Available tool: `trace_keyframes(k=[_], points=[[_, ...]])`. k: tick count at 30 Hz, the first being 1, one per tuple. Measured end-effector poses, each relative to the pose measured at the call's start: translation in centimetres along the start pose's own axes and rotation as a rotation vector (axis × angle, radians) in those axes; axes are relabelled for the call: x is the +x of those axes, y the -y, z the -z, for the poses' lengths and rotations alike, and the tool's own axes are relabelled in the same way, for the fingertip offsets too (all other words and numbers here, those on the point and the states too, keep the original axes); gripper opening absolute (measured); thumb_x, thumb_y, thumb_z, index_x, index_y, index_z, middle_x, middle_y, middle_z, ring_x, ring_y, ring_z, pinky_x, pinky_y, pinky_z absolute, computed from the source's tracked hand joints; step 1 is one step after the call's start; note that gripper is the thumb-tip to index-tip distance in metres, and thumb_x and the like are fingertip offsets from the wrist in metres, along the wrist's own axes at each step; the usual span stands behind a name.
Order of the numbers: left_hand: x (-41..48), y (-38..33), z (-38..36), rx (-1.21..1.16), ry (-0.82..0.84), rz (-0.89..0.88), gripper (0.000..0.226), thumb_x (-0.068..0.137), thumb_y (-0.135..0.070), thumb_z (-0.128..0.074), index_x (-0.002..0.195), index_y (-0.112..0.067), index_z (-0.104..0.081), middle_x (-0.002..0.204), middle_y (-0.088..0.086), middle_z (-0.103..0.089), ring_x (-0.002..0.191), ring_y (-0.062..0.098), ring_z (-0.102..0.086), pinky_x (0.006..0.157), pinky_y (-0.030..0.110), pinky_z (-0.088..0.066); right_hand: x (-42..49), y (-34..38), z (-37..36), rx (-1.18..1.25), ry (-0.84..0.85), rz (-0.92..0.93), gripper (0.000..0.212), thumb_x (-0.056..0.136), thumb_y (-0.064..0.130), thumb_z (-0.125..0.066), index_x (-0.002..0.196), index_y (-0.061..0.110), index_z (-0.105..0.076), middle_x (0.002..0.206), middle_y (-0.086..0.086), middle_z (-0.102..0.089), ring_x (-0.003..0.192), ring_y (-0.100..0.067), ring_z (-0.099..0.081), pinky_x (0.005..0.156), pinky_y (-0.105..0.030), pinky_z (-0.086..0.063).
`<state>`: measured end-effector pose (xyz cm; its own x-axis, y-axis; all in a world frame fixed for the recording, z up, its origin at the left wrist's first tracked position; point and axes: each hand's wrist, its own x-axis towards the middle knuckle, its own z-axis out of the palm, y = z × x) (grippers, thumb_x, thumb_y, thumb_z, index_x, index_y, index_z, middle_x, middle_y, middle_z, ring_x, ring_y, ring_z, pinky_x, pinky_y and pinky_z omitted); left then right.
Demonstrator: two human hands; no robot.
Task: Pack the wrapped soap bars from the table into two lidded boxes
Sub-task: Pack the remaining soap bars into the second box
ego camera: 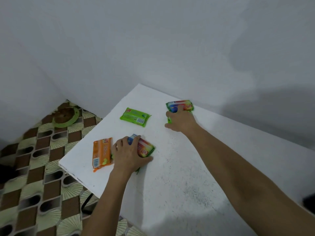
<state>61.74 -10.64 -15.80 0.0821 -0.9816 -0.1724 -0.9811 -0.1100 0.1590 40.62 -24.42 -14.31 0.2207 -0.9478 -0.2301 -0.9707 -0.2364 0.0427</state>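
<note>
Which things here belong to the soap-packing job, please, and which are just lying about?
Job: green wrapped soap bar; orange wrapped soap bar; near multicoloured wrapped soap bar, gripped by left hand; far multicoloured wrapped soap bar, under right hand; white table.
Lying about: green round ring on patterned floor.

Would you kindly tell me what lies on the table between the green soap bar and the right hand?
Nothing: in the head view, the white table between the green soap bar and the right hand is bare.
</note>
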Motion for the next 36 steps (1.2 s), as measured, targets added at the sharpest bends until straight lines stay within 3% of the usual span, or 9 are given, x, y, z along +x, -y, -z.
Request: trace_keyframes(k=[4,7,10,13,16,20,25,30,36], points=[[-0.6,-0.8,0.1,-0.026,-0.046,-0.015,0.095,0.063,-0.085,-0.037,0.147,-0.041,-0.026,0.138,0.008,-0.042,0.124,0.03,-0.039,0.102,0.042,-0.032,-1.4,0.0,0.0,0.05,-0.023,-0.027,0.042,0.094,0.032,-0.05,0.134,0.024,-0.041,0.138,-0.023,-0.032,0.077,-0.028,-0.052,0.062,-0.032,-0.04],[-1.7,-1.2,0.0,-0.163,-0.056,-0.016,0.092,0.065,-0.088,-0.027,0.147,-0.046,-0.023,0.137,0.008,-0.047,0.125,0.03,-0.042,0.102,0.045,-0.034,-2.9,-0.2,-0.4,0.031,-0.048,-0.025,0.05,0.088,0.007,-0.053,0.134,0.023,-0.04,0.136,-0.024,-0.031,0.065,-0.023,-0.046,0.055,-0.031,-0.041],[-3.5,-2.3,0.9,-0.521,-0.074,-0.07,0.068,0.083,-0.079,-0.033,0.144,-0.052,-0.022,0.123,0.003,-0.059,0.111,0.022,-0.054,0.09,0.04,-0.043,-5.7,-1.1,-0.7,-0.107,-0.135,-0.021,0.057,0.083,-0.003,-0.058,0.132,0.02,-0.039,0.139,-0.028,-0.031,0.069,-0.024,-0.053,0.057,-0.034,-0.048],[-5.6,-4.4,2.3,-0.996,-0.09,-0.03,0.044,0.098,-0.054,-0.037,0.14,-0.043,-0.03,0.124,0.0,-0.059,0.099,0.014,-0.061,0.083,0.033,-0.05,-8.5,-3.4,-0.6,-0.16,-0.247,-0.055,0.032,0.087,-0.005,-0.053,0.118,0.006,-0.051,0.131,-0.024,-0.041,0.089,-0.029,-0.06,0.071,-0.035,-0.051],[-7.6,-6.3,3.0,-1.249,-0.121,-0.009,0.038,0.1,-0.037,-0.041,0.137,-0.03,-0.034,0.119,0.0,-0.062,0.092,0.009,-0.069,0.07,0.026,-0.059,-11.2,-6.3,-0.1,0.076,-0.432,-0.13,0.015,0.087,-0.008,-0.052,0.098,-0.002,-0.059,0.116,-0.025,-0.051,0.066,-0.035,-0.061,0.057,-0.038,-0.051],[-9.9,-8.5,3.4,-1.283,-0.168,-0.1,0.033,0.1,-0.026,-0.047,0.129,-0.034,-0.035,0.102,-0.022,-0.061,0.082,-0.011,-0.066,0.065,0.011,-0.052,-16.1,-9.9,-0.3,0.539,-0.584,-0.178,0.014,0.087,0.006,-0.055,0.094,0.005,-0.067,0.112,-0.014,-0.054,0.087,-0.036,-0.061,0.075,-0.038,-0.048],[-13.4,-12.3,3.7,-1.364,-0.104,-0.203,0.046,0.094,-0.017,-0.06,0.133,-0.033,-0.041,0.11,-0.009,-0.062,0.091,0.009,-0.07,0.068,0.025,-0.058,-25.2,-13.0,-0.1,0.854,-0.677,-0.099,0.025,0.087,-0.001,-0.054,0.102,0.009,-0.072,0.105,-0.003,-0.052,0.091,-0.022,-0.059,0.072,-0.044,-0.056],[-18.0,-17.1,3.1,-1.41,-0.048,-0.334,0.042,0.093,-0.009,-0.063,0.129,-0.029,-0.053,0.118,0.003,-0.061,0.099,0.022,-0.069,0.072,0.032,-0.06,-36.0,-15.1,0.6,0.95,-0.733,-0.101,0.033,0.089,0.001,-0.05,0.112,0.016,-0.07,0.109,-0.002,-0.058,0.099,-0.017,-0.061,0.069,-0.028,-0.056],[-23.5,-22.1,1.3,-1.419,0.071,-0.437,0.044,0.093,-0.012,-0.062,0.133,-0.024,-0.052,0.121,0.003,-0.061,0.106,0.021,-0.067,0.075,0.032,-0.06,-47.8,-16.9,0.2,0.986,-0.724,-0.145,0.032,0.091,-0.005,-0.052,0.108,0.015,-0.07,0.11,-0.004,-0.062,0.095,-0.005,-0.061,0.069,-0.015,-0.051]])
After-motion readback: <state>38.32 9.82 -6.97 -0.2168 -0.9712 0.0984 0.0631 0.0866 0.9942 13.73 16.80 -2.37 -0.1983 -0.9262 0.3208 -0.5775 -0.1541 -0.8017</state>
